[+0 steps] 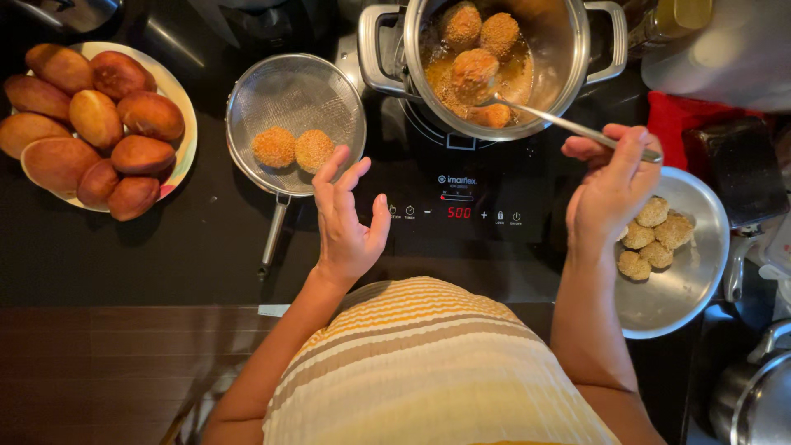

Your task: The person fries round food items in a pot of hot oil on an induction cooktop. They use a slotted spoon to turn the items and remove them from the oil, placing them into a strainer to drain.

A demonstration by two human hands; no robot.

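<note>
My right hand (611, 185) grips the handle of a metal spoon (568, 125) whose bowl dips into a steel pot (577, 41) of hot oil, where several breaded balls (474, 66) fry. My left hand (346, 222) hovers with spread fingers and nothing in it, just below a wire mesh strainer (329, 91) holding two fried golden balls (293, 149). The pot stands on a black induction cooker (461, 206) with a lit red display.
A plate (185, 107) of browned oval buns sits at far left. A steel dish (688, 280) with several uncooked breaded balls lies at the right under my right wrist. A red cloth (684, 115) and steel pots (754, 395) crowd the right edge.
</note>
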